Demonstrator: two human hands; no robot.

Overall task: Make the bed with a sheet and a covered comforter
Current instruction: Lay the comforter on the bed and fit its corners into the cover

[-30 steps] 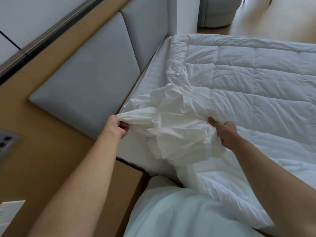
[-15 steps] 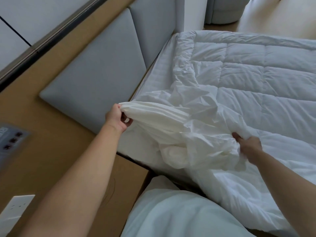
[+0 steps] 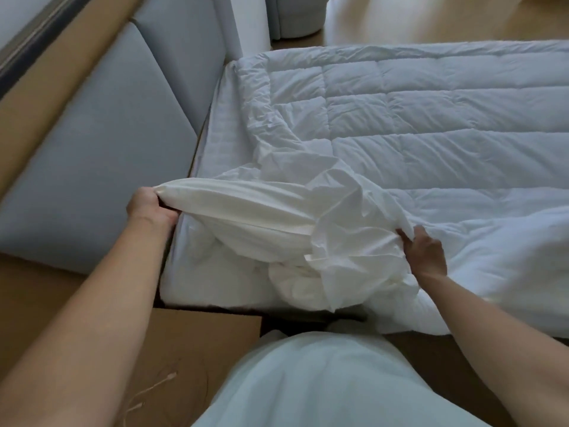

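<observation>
While the white quilted comforter (image 3: 431, 124) lies spread flat over most of the bed, its near corner is a different story; that end is bunched up inside a crumpled white fabric cover (image 3: 332, 235), which sits heaped at the bed's near-left corner, right by the grey padded headboard panel (image 3: 92, 167). Left hand (image 3: 151, 208) is closed tight on the corner of the cover, pulling it out toward the headboard so the fabric stretches into a taut cream-looking ridge between the two hands; right hand (image 3: 423, 254) is pinching the wrinkled edge of the cover where it meets the quilted part, fingers curled into the cloth, thumb side up. Both forearms are bare and reach in from the bottom of the view.

Underneath, you can see a strip of white striped sheet (image 3: 221, 124) on the mattress along the headboard side, not covered by the comforter; the comforter's near edge hangs over the side of the bed toward the person. Tan wooden surround (image 3: 40, 303) runs around the headboard, with a flat wood surface of the same colour next to the bed at lower left. Person's pale top (image 3: 323, 380) fills the bottom middle; pale wooden floor (image 3: 431, 20) and a rounded grey upholstered seat (image 3: 295, 16) sit past the far end of the bed.
</observation>
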